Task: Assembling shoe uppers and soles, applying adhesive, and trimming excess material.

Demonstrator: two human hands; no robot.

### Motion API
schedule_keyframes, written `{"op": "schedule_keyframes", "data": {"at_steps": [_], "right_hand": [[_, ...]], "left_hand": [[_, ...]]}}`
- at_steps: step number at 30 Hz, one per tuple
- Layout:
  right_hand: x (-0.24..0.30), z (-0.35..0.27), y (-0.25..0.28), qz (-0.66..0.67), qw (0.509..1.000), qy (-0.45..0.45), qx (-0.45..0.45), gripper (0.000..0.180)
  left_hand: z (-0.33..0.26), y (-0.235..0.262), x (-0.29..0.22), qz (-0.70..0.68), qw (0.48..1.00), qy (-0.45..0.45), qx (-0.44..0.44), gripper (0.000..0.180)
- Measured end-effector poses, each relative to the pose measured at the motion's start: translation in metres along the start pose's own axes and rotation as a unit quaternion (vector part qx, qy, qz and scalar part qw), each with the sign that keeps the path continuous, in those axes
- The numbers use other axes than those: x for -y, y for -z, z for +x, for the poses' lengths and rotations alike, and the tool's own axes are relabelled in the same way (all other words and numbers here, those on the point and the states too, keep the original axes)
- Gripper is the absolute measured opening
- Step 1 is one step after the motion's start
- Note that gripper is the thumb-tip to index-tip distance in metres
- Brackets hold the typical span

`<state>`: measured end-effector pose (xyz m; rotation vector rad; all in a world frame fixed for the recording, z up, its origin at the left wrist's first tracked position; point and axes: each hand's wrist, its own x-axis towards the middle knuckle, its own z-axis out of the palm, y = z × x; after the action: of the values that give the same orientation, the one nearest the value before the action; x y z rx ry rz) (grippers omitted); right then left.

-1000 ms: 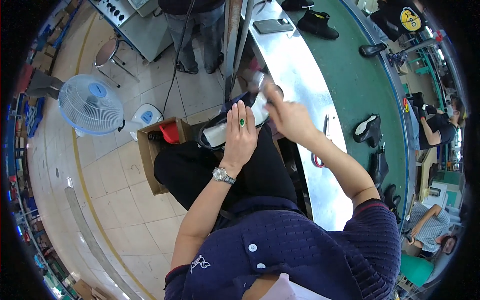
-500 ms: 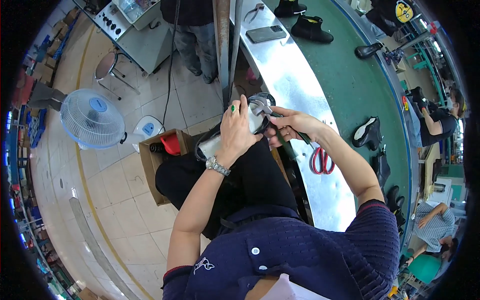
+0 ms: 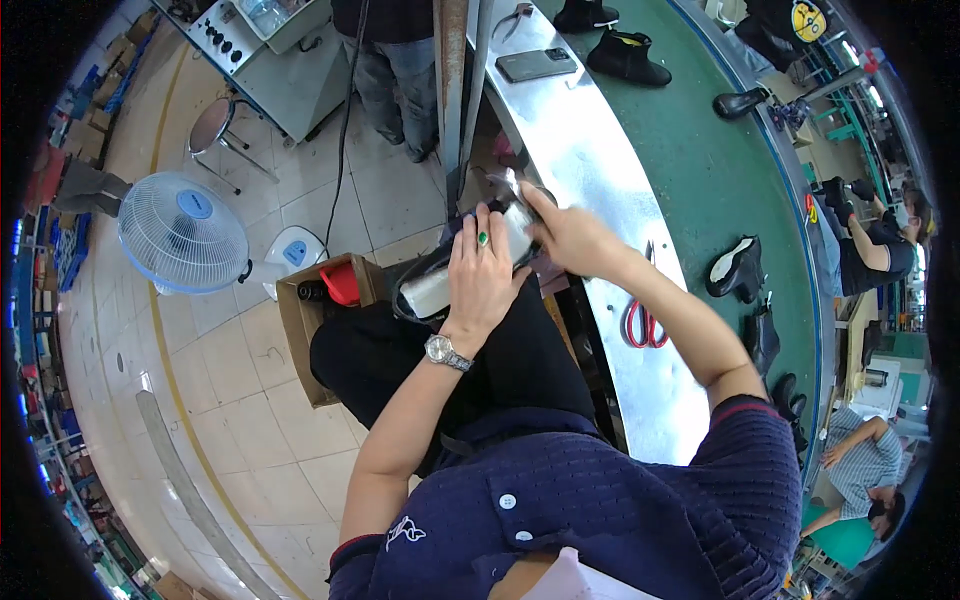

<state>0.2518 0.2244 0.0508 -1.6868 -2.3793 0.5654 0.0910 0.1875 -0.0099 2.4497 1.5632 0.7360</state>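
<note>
A black shoe with a pale, whitish bottom (image 3: 427, 294) lies across my lap, bottom side up. My left hand (image 3: 482, 275) holds it, fingers laid over the pale surface and the thumb on its near side; a green-stoned ring and a wristwatch are on that hand and wrist. Closed at the shoe's far end, my right hand (image 3: 585, 242) grips metal pincers (image 3: 508, 184), whose head is smeared by motion. The handles are hidden behind the right hand and wrist. Red-handled scissors (image 3: 645, 325) lie on the metal bench ledge (image 3: 590, 150) beside my right forearm.
A phone (image 3: 537, 65) and another pliers-like tool (image 3: 513, 20) lie farther up the ledge. Several black shoes (image 3: 628, 58) stand on the green belt (image 3: 690, 170). Left of my knee is a cardboard box (image 3: 300, 345), beyond it a fan (image 3: 185, 232). A post (image 3: 451, 100) rises ahead.
The pincers have swung up and their handles have gone from view as my right hand turned over. My left hand has shifted slightly right and down on the shoe.
</note>
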Motion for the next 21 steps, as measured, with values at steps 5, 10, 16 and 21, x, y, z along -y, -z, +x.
{"op": "schedule_keyframes", "data": {"at_steps": [5,10,16,21], "right_hand": [[0.01,0.003,0.033,0.046,0.995,0.002,0.085,0.061],[-0.022,-0.005,-0.016,-0.019,1.0,-0.017,-0.007,0.06],[0.022,-0.008,0.021,0.123,0.992,-0.019,-0.014,0.061],[0.003,-0.011,0.004,-0.06,0.992,0.003,0.115,0.063]], "left_hand": [[-0.013,-0.001,0.001,-0.003,0.999,0.014,-0.046,0.079],[-0.009,0.0,-0.004,0.009,1.0,0.002,-0.02,0.075],[-0.013,0.0,0.0,0.047,0.997,-0.019,-0.051,0.069],[-0.013,-0.006,0.003,0.029,0.998,-0.023,-0.06,0.066]]}}
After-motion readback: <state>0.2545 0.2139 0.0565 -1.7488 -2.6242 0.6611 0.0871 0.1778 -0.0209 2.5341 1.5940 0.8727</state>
